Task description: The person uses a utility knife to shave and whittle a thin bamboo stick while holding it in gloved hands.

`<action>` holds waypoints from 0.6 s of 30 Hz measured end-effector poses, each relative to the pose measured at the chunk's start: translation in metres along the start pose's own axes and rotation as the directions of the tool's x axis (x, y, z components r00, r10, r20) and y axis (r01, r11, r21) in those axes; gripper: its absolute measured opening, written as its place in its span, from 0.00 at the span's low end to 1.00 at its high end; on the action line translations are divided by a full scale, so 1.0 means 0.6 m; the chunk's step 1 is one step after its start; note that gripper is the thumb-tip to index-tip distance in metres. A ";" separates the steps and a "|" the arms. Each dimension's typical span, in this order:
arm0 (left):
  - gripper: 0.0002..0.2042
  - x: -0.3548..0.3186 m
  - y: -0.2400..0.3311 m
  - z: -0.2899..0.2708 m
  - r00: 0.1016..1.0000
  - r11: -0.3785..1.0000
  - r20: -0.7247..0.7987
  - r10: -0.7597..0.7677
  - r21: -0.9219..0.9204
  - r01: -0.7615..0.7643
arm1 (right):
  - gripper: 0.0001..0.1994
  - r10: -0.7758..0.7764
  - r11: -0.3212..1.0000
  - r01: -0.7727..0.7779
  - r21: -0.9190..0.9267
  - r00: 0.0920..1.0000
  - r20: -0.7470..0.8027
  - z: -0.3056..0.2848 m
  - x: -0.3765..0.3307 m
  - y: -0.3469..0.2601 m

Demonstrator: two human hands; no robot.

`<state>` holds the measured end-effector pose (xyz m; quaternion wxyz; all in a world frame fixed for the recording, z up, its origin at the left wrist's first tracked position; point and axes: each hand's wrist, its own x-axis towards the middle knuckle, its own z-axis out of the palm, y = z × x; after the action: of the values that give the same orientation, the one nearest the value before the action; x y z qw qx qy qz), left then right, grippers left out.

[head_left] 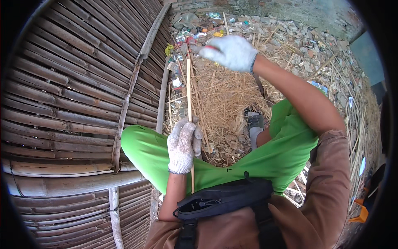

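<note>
My left hand (182, 143), in a soiled white knit glove, is closed round a long, thin bamboo strip (189, 89). The strip stands lengthwise in front of me, its pale upper end beyond the hand and its lower end against my lap by the black waist bag (224, 198). Up and to the right of the strip's far end is my right hand (231, 53), also in a white glove, smeared by motion. Its fingers are curled in, with a bit of red showing at them; what they hold is too blurred to name. A dark, narrow piece (260, 86) shows below that wrist.
A wall of bamboo slats (78, 83) runs close along my left. Dry bamboo shavings (219, 99) cover the ground between my green-clad legs, with rubble and litter (290, 41) beyond. A brick wall (290, 10) closes the far side. An orange object (360, 213) lies at the right.
</note>
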<state>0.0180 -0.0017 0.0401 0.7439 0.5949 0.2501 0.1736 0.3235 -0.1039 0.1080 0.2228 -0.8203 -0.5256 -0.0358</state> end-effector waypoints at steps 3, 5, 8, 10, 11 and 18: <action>0.16 0.002 0.009 0.015 1.000 1.000 0.009 -0.005 0.000 0.005 | 0.31 -0.118 0.992 0.118 -0.040 0.993 0.015 0.046 -0.021 -0.045; 0.16 0.011 0.002 0.017 1.000 1.000 0.007 0.012 0.015 -0.012 | 0.30 -0.203 0.978 0.202 -0.059 0.979 -0.017 0.070 -0.037 -0.050; 0.16 0.007 -0.001 0.016 1.000 1.000 -0.013 0.006 0.025 -0.005 | 0.31 -0.327 0.942 0.324 -0.092 0.945 -0.021 0.068 -0.044 -0.057; 0.15 -0.002 0.000 0.013 1.000 1.000 -0.005 -0.003 0.018 0.003 | 0.38 -0.062 0.987 0.068 -0.143 0.997 0.049 0.032 -0.011 -0.039; 0.15 -0.008 0.001 0.014 1.000 1.000 0.015 -0.011 0.014 0.011 | 0.38 -0.018 0.974 0.010 -0.224 0.999 -0.032 0.016 0.014 0.007; 0.16 0.002 -0.010 0.001 0.997 0.998 0.081 0.009 -0.061 -0.004 | 0.36 -0.104 0.994 0.098 -0.044 0.982 -0.160 0.033 -0.029 -0.025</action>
<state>0.0192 -0.0032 0.0342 0.7705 0.5794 0.2126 0.1592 0.2992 -0.1051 0.0899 0.2477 -0.7907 -0.5461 -0.1233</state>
